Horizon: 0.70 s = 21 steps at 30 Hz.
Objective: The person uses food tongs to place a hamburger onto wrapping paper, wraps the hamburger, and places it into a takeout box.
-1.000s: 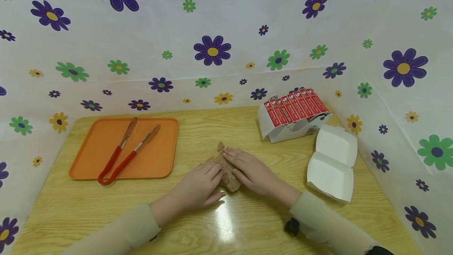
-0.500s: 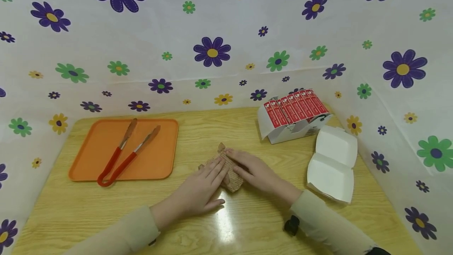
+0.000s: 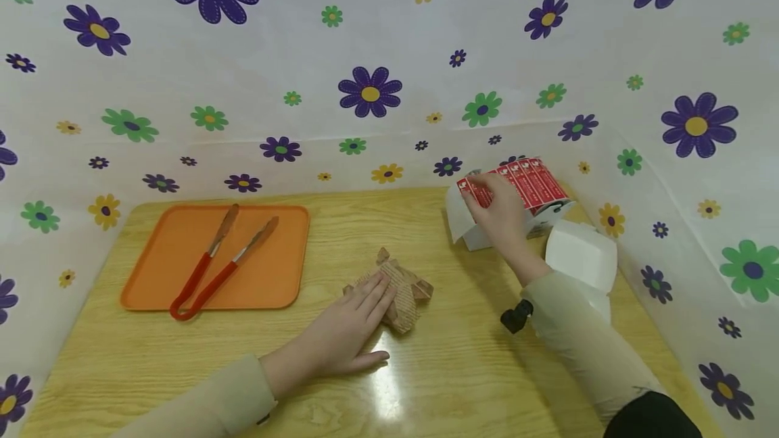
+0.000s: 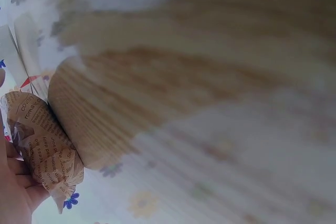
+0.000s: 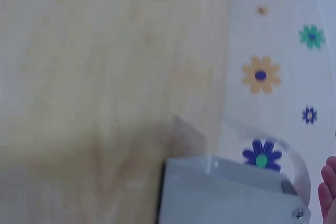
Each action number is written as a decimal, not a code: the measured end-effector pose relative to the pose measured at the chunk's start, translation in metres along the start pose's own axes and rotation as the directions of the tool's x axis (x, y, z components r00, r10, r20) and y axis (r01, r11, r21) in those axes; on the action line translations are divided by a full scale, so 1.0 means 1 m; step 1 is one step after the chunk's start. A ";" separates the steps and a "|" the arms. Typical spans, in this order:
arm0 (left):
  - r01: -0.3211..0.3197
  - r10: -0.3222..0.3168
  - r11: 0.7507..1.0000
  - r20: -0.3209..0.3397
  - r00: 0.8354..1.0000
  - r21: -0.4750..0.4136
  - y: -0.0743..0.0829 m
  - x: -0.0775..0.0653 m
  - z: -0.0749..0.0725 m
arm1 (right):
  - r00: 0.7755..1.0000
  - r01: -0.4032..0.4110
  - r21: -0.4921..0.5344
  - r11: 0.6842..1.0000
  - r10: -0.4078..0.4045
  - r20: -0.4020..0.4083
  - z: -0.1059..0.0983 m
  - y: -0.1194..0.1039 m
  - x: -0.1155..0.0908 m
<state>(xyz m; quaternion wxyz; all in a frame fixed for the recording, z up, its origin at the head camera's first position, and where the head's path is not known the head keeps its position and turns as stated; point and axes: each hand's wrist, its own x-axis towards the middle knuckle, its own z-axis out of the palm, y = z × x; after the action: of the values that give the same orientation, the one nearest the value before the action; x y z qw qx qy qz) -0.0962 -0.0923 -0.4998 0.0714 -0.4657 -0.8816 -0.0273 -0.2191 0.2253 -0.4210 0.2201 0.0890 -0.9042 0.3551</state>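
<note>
A brown parcel (image 3: 404,303) of print-patterned wrapping paper, folded into an uneven bundle, lies mid-table in the head view. My left hand (image 3: 343,326) rests on its left side, fingers straight and thumb apart. The left wrist view shows the crumpled printed paper (image 4: 44,140) against the fingers. What is inside the paper is hidden. My right hand (image 3: 499,211) is over the left end of a white box (image 3: 477,238) with a row of red-labelled pieces (image 3: 526,181). Its fingers are slightly bent there; no piece is seen lifted out. In the right wrist view the fingers (image 5: 328,187) appear above the white box.
An orange tray (image 3: 286,255) stands on the left, with red-handled tongs (image 3: 207,286) lying across it. An opened white clamshell carton (image 3: 581,255) sits at the right, partly behind the right forearm. Flower-printed sheeting (image 3: 389,32) walls the table's back and sides.
My right hand has left the paper parcel and moved right and back to the white box. The left hand has gone from bent fingers to lying flat on the parcel.
</note>
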 end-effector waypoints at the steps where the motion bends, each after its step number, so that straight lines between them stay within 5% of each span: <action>1: 0.000 0.000 1.000 0.000 1.000 0.000 0.000 0.000 0.000 | 0.999 -0.036 -0.003 0.999 0.036 0.004 0.000 0.002 0.005; 9: 0.004 -0.004 1.000 0.001 1.000 0.003 0.000 -0.001 0.001 | 0.977 -0.202 -0.039 0.979 0.204 0.057 0.005 0.012 0.030; 21: 0.000 0.000 1.000 -0.010 1.000 0.004 0.000 0.000 0.000 | 0.965 -0.213 -0.208 0.955 0.239 0.109 0.016 0.016 0.036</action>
<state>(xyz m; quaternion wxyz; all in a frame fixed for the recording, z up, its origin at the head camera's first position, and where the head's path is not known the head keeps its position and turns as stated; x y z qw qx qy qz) -0.0963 -0.0925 -0.5000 0.0769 -0.4656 -0.8812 -0.0278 -0.2612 0.2255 -0.4243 0.1246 -0.0137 -0.9513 0.2814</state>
